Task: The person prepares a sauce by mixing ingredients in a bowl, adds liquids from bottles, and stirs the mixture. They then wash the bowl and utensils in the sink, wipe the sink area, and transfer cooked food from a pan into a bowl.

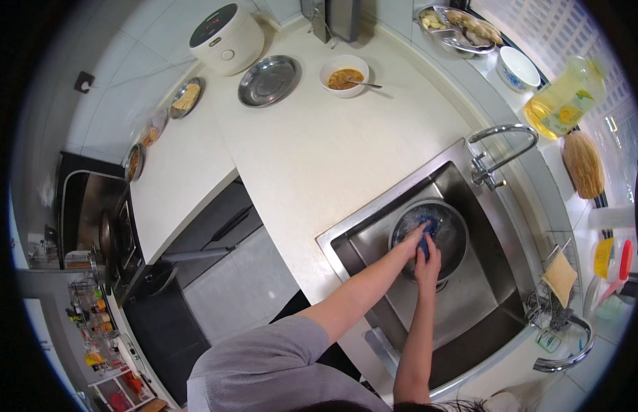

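A round metal basin with water in it rests in the stainless steel sink. Inside the basin is a wet blue cloth, partly covered by my fingers. My left hand reaches in from the left and grips the cloth. Close against it, my right hand comes up from below with its fingers on the same cloth. The chrome faucet stands at the sink's back corner, its spout turned away from the basin.
On the counter are a white bowl of sauce with a spoon, a metal plate and a rice cooker. An oil bottle stands on the windowsill. A second curved spout and a sponge rack flank the sink's right.
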Demonstrator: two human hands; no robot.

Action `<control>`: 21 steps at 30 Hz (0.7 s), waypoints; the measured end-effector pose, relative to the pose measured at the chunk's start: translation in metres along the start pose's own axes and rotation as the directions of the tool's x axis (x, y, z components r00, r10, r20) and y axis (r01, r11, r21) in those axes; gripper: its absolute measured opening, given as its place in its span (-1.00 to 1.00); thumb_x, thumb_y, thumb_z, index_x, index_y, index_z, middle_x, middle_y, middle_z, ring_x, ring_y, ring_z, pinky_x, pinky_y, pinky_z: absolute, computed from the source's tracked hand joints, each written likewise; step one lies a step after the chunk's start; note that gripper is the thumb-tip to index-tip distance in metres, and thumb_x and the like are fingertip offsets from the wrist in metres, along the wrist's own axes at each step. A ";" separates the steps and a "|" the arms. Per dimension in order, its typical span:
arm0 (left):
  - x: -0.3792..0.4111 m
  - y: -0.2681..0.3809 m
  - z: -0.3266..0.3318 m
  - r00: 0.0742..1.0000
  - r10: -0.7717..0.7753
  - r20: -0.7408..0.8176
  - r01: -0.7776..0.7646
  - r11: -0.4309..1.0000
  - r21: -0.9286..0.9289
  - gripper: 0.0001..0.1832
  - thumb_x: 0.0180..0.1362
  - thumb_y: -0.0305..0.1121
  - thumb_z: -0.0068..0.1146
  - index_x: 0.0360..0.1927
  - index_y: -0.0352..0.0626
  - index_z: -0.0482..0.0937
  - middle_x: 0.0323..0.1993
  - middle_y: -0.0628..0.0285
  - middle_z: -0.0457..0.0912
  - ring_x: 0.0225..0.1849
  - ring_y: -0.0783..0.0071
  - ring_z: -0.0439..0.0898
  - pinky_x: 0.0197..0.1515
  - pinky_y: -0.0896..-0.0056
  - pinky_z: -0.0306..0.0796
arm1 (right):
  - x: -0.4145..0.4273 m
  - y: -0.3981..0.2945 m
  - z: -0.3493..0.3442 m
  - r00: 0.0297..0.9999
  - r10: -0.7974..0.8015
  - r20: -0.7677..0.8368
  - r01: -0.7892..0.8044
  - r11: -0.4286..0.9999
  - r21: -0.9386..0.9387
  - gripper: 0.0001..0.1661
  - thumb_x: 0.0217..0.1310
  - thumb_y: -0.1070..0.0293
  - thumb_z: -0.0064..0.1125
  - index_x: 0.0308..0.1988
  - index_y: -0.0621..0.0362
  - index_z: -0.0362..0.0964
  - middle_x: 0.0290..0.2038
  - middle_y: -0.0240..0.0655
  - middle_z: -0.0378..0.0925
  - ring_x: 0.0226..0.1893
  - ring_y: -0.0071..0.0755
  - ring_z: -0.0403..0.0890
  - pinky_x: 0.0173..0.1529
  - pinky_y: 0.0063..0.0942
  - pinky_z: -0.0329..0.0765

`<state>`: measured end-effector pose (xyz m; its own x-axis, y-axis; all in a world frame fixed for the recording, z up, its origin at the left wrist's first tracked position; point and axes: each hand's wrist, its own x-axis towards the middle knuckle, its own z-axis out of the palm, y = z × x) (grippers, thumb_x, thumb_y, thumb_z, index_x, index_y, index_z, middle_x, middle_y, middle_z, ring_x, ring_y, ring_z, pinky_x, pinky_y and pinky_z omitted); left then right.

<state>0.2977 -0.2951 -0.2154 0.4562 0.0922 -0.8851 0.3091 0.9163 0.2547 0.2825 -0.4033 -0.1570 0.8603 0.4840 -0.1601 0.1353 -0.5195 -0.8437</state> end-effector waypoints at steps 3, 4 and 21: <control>0.054 -0.018 -0.029 0.912 0.157 0.378 -0.239 0.954 0.180 -0.61 0.28 0.06 0.10 -0.19 -0.08 0.59 -0.22 0.10 0.61 -0.20 0.26 0.55 -0.20 0.17 0.49 | -0.023 -0.073 -0.015 1.000 0.007 -0.028 -0.010 0.995 -0.102 -0.64 0.21 0.18 0.26 -0.11 0.18 0.50 -0.20 0.02 0.56 -0.10 0.17 0.55 -0.04 -0.15 0.45; 0.033 -0.028 -0.018 0.959 0.020 0.281 -0.068 0.985 0.161 -0.53 0.28 0.15 0.07 -0.34 -0.10 0.58 -0.26 0.13 0.61 -0.22 0.29 0.55 -0.17 0.15 0.47 | -0.018 -0.066 -0.011 0.997 0.017 -0.079 -0.031 0.984 -0.173 -0.64 0.21 0.13 0.26 -0.16 0.18 0.51 -0.25 0.01 0.57 -0.17 0.17 0.56 -0.09 -0.13 0.45; 0.005 -0.008 -0.010 0.711 0.700 0.066 -0.604 0.560 0.567 -0.28 0.08 -0.19 0.28 0.33 -0.05 0.31 0.22 -0.08 0.44 0.26 -0.05 0.42 0.28 0.11 0.32 | 0.040 0.104 0.020 0.790 -0.259 0.556 0.579 0.614 -0.536 -0.18 0.18 0.01 0.10 0.34 0.14 0.15 0.26 0.05 0.27 0.22 0.26 0.32 0.26 0.10 0.27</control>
<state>0.2894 -0.2984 -0.2260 0.5955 0.6816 -0.4252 0.3704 0.2367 0.8982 0.3215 -0.4238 -0.2618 0.3708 0.9084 -0.1931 0.8447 -0.4163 -0.3365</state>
